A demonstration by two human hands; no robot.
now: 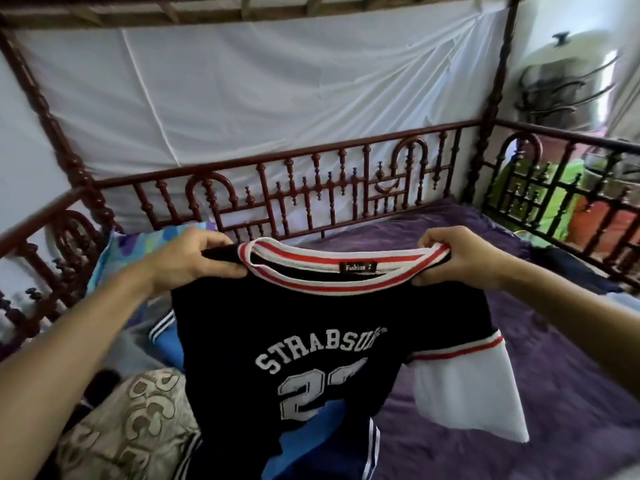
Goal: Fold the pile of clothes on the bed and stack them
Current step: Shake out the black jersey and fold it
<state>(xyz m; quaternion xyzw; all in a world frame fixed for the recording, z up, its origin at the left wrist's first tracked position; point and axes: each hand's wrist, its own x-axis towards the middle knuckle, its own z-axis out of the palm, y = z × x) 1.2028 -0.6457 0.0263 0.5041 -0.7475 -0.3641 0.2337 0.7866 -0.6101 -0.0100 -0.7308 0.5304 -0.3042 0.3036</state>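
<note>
Jersey (311,341), navy with a red-white collar, hangs spread in the air over the bed (571,393). Left hand (194,258): fingers curled, pinching its shoulder. Right hand (460,258): fingers curled, pinching its collar end. Blue clothes (304,455) lie on the bed.

Carved dark-red wooden railing (311,188) runs along the far edge and both sides of the bed (450,230). White cloth (242,91) hangs behind it. Purple sheet (571,393) covers the mattress. Multicoloured pillow (131,247) at far left corner; beige patterned cushion (138,427) at near left edge. Fan (561,88) beyond far right corner, blurred.
</note>
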